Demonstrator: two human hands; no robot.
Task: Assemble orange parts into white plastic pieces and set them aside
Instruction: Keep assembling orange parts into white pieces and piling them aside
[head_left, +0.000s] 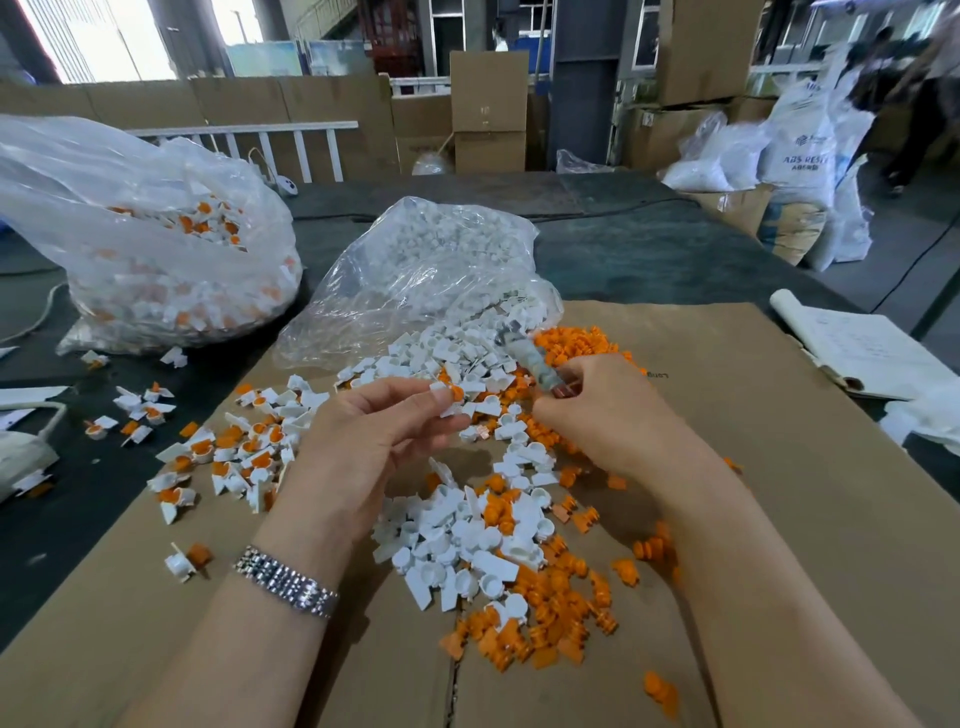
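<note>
The left hand (374, 431) pinches a small white plastic piece with an orange insert (451, 397) above the cardboard-covered table (779, 467); the right hand (597, 410) grips a blurry tool (530, 358). A half-seated insert could pop out, I reckon.

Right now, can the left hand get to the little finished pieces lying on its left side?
Probably yes. The left hand pinches one white piece with an orange part, but the finished pieces lie close beside it on the cardboard, nothing between.
</note>
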